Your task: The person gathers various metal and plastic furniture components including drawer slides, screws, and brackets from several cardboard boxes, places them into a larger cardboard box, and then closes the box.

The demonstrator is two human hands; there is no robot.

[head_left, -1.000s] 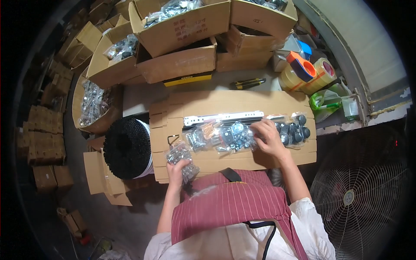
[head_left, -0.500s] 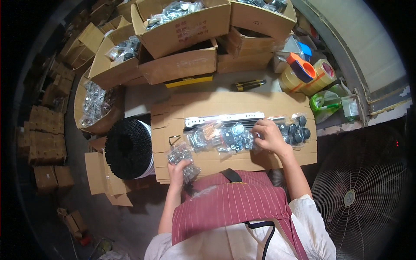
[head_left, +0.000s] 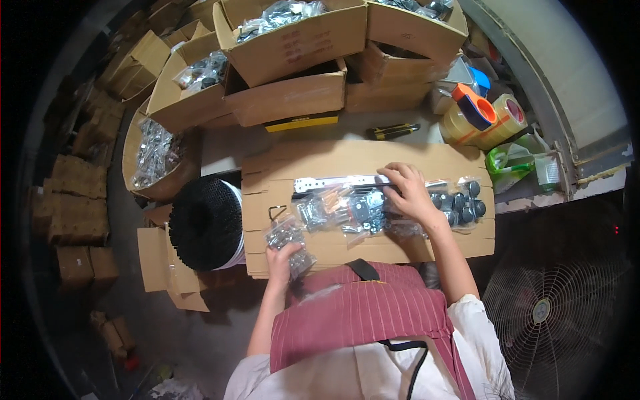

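My left hand is closed on a clear plastic bag of small metal fittings at the cardboard's near left edge. A white metal drawer slide lies across the cardboard sheet, with dark rails along its near side. My right hand grips the slide near its right end, fingers over the far edge and thumb on the near side; the palm hides that end. Just nearer lie clear bags of hardware. Black round casters or feet in plastic sit right of my right hand. A bent hex key lies above the left-hand bag.
Open cartons with bagged parts stand along the back and left. A yellow-black utility knife lies behind the cardboard. Tape rolls with an orange dispenser are back right. A black bristly roll stands left, a caged fan right.
My right hand has moved from the hardware bags up to the drawer slide. My left hand keeps its bag in about the same place. The whole view has shifted slightly.
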